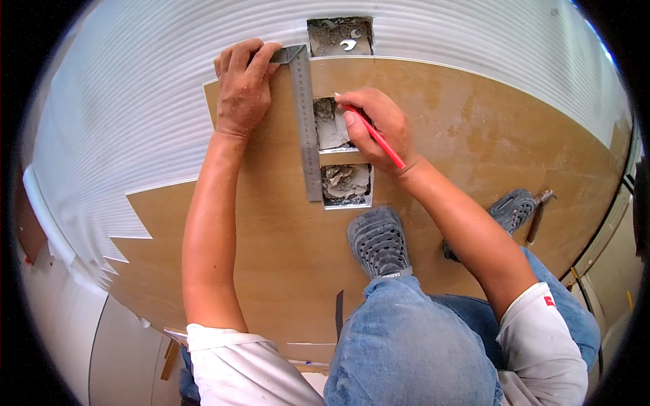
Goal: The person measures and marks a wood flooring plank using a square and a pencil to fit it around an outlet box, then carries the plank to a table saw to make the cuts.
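My left hand is closed around the stock of a metal try square, near the upper edge of a brown board. The ruled blade runs down along the left side of two rectangular cutouts. In my right hand is a red pencil, its tip at the top edge of the middle cutout. That hand covers part of this opening. Below it, the lower cutout holds rough grey rubble. Another opening, above the board, contains a small pale fork-shaped piece.
White ribbed sheeting lies beyond the board and along its stepped left edge. My grey clogs stand on the board. A hammer lies by the right clog, and a thin dark strip lies left of my knee.
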Demonstrator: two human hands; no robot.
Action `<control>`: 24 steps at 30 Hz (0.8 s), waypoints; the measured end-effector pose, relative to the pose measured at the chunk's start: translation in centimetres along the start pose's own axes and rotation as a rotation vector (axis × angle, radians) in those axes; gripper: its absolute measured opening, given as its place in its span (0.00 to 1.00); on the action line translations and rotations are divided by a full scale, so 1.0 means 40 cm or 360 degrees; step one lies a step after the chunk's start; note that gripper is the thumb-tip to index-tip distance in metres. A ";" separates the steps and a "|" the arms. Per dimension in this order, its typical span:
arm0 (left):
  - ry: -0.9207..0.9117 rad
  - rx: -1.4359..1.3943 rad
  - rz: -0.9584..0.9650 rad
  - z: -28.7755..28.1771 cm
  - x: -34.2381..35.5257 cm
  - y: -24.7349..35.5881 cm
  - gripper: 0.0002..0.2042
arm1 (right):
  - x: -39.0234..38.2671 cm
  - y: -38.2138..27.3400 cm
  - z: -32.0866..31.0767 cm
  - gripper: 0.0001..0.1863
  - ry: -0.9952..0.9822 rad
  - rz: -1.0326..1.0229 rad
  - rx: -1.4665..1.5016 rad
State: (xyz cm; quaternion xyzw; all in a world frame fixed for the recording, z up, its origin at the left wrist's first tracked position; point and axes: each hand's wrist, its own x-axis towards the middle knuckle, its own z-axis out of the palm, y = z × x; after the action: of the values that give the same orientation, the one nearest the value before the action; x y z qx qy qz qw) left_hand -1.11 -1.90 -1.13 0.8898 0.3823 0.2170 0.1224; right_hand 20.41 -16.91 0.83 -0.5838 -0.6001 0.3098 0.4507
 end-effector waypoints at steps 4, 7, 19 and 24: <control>0.0004 0.0013 -0.0005 0.001 0.001 0.001 0.18 | 0.000 0.000 0.001 0.11 -0.0006 -0.0003 0.0023; 0.0020 0.0022 -0.0001 0.002 0.000 -0.002 0.18 | 0.005 -0.017 0.011 0.12 0.0023 0.0096 -0.0022; 0.0034 0.0029 0.0009 0.007 0.001 -0.002 0.17 | 0.085 0.008 0.090 0.13 0.0206 -0.0083 -0.0205; 0.0044 0.0028 0.0024 0.009 0.000 -0.006 0.17 | 0.091 0.017 0.106 0.13 0.0229 -0.0117 -0.0280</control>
State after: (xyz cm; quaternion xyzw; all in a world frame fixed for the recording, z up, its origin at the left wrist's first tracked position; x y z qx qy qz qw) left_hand -1.10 -1.76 -1.55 0.8907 0.3790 0.2268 0.1076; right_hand 17.19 -12.62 -0.83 -0.6195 -0.6119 0.1965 0.4507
